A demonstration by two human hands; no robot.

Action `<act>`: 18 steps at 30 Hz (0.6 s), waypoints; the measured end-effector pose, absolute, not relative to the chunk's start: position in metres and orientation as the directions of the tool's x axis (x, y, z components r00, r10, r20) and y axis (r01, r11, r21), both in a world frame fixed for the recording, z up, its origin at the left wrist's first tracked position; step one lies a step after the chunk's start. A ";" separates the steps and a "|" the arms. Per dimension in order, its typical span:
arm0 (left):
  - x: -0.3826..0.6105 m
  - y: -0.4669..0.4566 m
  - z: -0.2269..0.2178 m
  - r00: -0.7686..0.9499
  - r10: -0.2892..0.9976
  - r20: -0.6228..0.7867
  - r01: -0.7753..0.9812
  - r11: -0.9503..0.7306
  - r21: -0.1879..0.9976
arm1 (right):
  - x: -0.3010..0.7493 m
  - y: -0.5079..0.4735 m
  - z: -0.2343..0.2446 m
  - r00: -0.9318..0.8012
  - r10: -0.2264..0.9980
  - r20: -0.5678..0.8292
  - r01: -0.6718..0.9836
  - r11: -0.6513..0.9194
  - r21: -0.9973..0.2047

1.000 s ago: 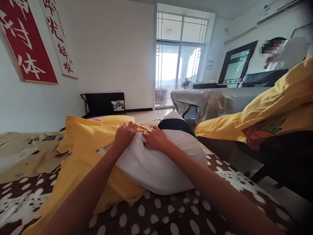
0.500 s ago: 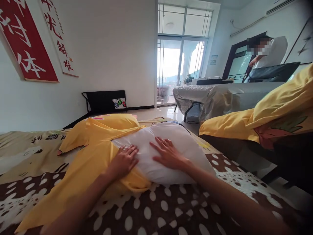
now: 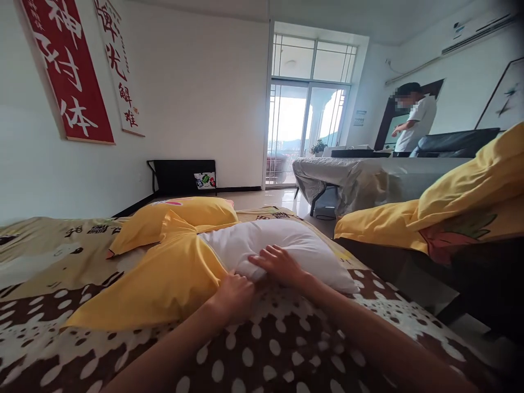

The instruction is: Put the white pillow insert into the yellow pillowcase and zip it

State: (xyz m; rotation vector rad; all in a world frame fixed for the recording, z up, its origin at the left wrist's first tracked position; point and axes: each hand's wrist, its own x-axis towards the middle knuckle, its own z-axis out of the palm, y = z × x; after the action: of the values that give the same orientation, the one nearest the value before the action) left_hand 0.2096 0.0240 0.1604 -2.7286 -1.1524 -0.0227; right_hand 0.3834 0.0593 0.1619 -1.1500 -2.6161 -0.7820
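Note:
A white pillow (image 3: pixel 286 234) lies on the bed, its left end inside a yellow pillowcase (image 3: pixel 164 284) that spreads out to the left. My left hand (image 3: pixel 235 295) is closed at the near edge of the case's opening, gripping the cloth beside the pillow. On the pillow's near side, my right hand (image 3: pixel 282 265) has its fingers curled over the white fabric, bunching it. The undersides of both hands are hidden. Behind the case rests a second yellow pillow (image 3: pixel 200 210) with a pink mark.
A patterned bedspread (image 3: pixel 245 349) with brown and white spots covers the bed. To the right, yellow bedding (image 3: pixel 462 191) is draped over dark furniture. A plastic-covered table (image 3: pixel 347 169) stands beyond, with a person (image 3: pixel 420 120) behind it. A black panel (image 3: pixel 180 176) leans by the wall.
My hands went from lying flat on the pillow to gripping near its front edge. The pillowcase opening has been drawn toward me and its cloth is straighter. The person behind the table stands more upright.

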 end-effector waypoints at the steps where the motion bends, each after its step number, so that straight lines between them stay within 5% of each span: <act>1: 0.215 0.019 0.169 0.687 0.717 0.121 0.727 -0.674 -0.135 | 0.375 0.058 0.183 -0.704 0.628 0.333 0.709 0.593 0.382; 8: 0.222 -0.007 0.222 0.511 0.774 0.374 0.820 -0.570 0.061 | 0.332 0.072 0.263 -0.794 0.600 0.100 0.605 0.796 0.029; 12: 0.204 0.023 0.212 0.590 0.730 0.345 0.766 -0.642 0.047 | 0.350 0.088 0.215 -0.742 0.670 0.022 0.669 0.743 -0.036; 18: 0.196 0.057 0.199 0.724 0.664 0.189 0.615 -0.745 0.259 | 0.376 0.068 0.141 -0.780 0.598 0.183 0.605 0.796 -0.020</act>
State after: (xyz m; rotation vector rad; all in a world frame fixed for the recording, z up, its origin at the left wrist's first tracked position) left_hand 0.1956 0.0568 0.1988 -3.0807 -1.1533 -0.4525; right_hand 0.3758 0.0682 0.1409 -0.9485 -2.8042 -0.0589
